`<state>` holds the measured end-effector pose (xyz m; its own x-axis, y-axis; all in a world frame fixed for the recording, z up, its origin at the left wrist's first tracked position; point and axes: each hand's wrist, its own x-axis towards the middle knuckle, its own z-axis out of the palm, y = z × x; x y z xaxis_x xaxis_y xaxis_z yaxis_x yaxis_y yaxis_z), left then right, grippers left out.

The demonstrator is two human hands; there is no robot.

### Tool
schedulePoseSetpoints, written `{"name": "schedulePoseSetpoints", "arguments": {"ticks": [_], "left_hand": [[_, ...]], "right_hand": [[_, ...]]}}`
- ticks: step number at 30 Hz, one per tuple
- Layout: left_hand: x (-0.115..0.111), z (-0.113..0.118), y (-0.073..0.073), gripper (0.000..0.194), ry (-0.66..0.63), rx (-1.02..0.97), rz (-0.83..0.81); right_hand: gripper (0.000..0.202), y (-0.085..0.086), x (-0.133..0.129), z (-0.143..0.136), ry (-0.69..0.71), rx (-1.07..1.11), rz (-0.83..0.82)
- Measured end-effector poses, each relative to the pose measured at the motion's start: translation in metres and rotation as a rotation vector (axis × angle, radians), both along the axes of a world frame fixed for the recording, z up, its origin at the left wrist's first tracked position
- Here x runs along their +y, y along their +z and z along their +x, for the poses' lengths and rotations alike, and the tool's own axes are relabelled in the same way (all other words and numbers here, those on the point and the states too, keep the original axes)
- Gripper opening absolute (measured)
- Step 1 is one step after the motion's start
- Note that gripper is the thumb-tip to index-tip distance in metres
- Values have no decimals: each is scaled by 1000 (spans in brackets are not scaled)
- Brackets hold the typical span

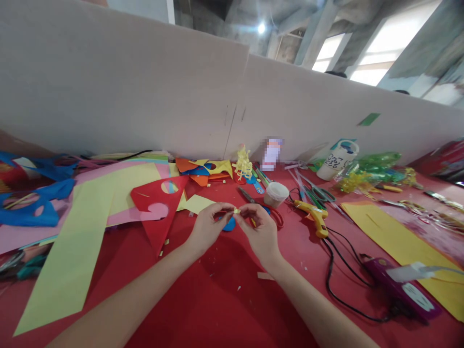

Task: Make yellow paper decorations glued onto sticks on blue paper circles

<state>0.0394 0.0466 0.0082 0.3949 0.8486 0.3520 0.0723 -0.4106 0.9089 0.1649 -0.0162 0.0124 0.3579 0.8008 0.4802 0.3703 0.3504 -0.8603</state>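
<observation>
The fingers of the left hand (206, 227) and right hand (260, 233) are pinching one tiny yellow paper piece (237, 211) between them, above the red tabletop (217, 299); its long axis and direction are staying too small to tell. Beyond, one white cup (276, 194) is standing. Rightward, one yellow glue gun (314, 216) is lying, its nozzle pointing left and away.

The pale scrap (237, 211) between my left hand (209, 226) and right hand (262, 234) is too small to make out; my left partly hides a blue piece (229, 225). The screen (271, 154) is blurred (mere blocks to me), and the right edge crops the yellow sheet (386, 246).
</observation>
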Motion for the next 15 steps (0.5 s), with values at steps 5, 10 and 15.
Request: {"name": "schedulePoseSetpoints", "arguments": {"ticks": [5,10,15], "left_hand": [[0,0,1,15,-9,-6,-21],[-1,0,1,16,-20,-9,-43],[-1,-1,3,16,-14,-4,-52]], "right_hand": [[10,3,1,0,-19,-52,-8],[8,5,1,0,-17,-110,-2],[8,5,3,0,-32,-131,7]]}}
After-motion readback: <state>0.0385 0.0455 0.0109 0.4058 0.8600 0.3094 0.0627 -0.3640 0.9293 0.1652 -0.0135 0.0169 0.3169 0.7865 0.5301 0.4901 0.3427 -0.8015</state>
